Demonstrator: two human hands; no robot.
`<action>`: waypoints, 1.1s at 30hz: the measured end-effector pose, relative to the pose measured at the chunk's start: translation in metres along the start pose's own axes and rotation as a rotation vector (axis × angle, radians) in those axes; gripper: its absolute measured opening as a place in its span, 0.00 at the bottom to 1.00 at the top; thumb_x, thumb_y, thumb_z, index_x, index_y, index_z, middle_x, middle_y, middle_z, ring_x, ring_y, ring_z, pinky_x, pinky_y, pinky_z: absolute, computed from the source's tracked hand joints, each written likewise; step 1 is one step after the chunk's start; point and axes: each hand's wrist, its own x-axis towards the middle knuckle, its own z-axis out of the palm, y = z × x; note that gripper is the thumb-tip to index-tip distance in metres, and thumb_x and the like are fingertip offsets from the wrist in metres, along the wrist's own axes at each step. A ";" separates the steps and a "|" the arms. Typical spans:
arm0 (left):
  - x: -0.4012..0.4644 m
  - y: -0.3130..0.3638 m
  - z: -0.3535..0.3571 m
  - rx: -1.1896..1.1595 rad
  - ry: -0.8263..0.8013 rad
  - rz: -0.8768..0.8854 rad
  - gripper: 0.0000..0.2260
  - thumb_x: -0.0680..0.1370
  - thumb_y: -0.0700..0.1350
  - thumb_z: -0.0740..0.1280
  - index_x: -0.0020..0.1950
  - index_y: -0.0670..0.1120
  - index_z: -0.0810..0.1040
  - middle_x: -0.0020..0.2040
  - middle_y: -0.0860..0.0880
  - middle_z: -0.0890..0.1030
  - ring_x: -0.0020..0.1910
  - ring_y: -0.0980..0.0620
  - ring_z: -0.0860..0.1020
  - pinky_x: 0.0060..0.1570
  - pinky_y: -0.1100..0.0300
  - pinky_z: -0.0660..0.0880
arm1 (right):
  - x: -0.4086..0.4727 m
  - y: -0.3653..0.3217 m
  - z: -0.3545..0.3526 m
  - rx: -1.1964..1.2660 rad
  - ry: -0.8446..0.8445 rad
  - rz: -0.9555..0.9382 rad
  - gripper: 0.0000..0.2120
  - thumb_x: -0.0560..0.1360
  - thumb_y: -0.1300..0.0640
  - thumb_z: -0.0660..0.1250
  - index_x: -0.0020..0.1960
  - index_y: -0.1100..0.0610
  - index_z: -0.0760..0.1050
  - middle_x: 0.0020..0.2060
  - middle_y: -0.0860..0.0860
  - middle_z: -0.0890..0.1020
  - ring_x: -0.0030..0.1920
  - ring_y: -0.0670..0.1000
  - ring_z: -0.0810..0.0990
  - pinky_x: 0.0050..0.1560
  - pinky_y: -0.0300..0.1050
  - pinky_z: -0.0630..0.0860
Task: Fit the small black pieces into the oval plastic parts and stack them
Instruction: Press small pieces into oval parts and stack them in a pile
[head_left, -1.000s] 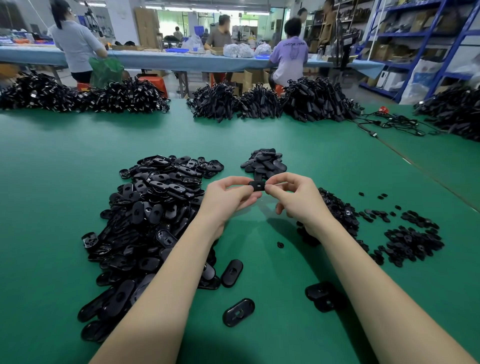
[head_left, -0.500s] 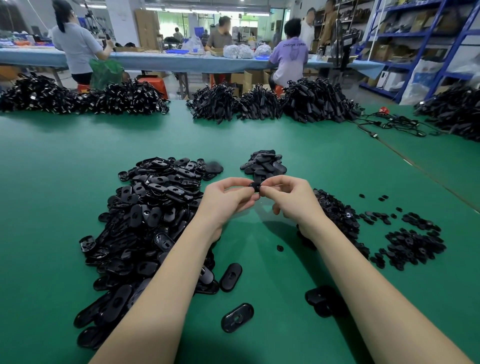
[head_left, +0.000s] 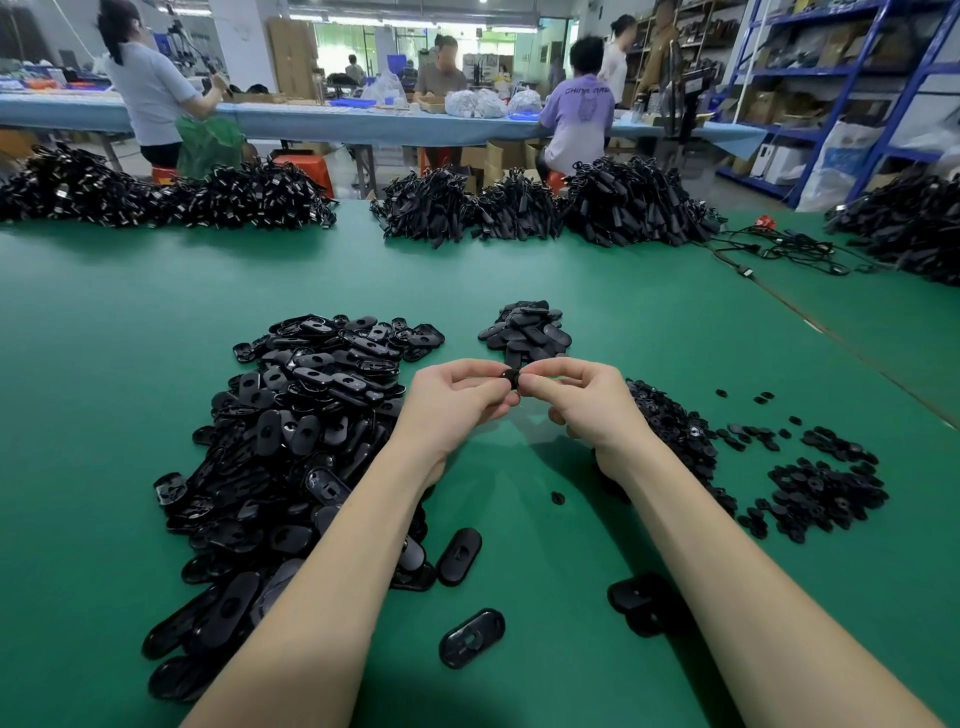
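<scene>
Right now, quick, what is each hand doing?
Left hand: fingers pinch one end of a small black plastic part.
Right hand: fingers pinch the same part's other end.

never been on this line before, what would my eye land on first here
First, the two hands meeting mid-table: the left hand and right hand pinch one small black part between their fingertips. Next, the big heap of black oval parts left of the forearms on the green table, with a smaller pile just beyond the hands. Scattered small black pieces lie to the right.
</scene>
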 end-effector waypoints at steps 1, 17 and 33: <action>0.000 0.000 0.000 0.002 -0.001 0.005 0.05 0.76 0.31 0.69 0.47 0.40 0.81 0.41 0.41 0.86 0.41 0.50 0.85 0.46 0.63 0.82 | 0.000 0.000 0.000 -0.006 0.016 -0.004 0.04 0.74 0.58 0.76 0.41 0.51 0.84 0.27 0.42 0.81 0.23 0.39 0.69 0.25 0.29 0.63; -0.006 0.015 -0.006 -0.136 -0.156 -0.129 0.07 0.79 0.32 0.64 0.53 0.38 0.80 0.47 0.42 0.86 0.46 0.47 0.86 0.43 0.63 0.81 | 0.001 -0.006 -0.015 0.108 -0.178 0.134 0.11 0.69 0.50 0.80 0.49 0.50 0.84 0.38 0.43 0.83 0.29 0.43 0.74 0.28 0.34 0.65; -0.004 0.011 0.002 -0.150 -0.104 -0.114 0.04 0.77 0.33 0.70 0.47 0.40 0.82 0.40 0.44 0.86 0.38 0.53 0.85 0.41 0.66 0.80 | 0.001 -0.008 -0.021 0.116 -0.250 0.122 0.01 0.72 0.53 0.77 0.43 0.48 0.87 0.40 0.44 0.84 0.30 0.44 0.75 0.27 0.33 0.67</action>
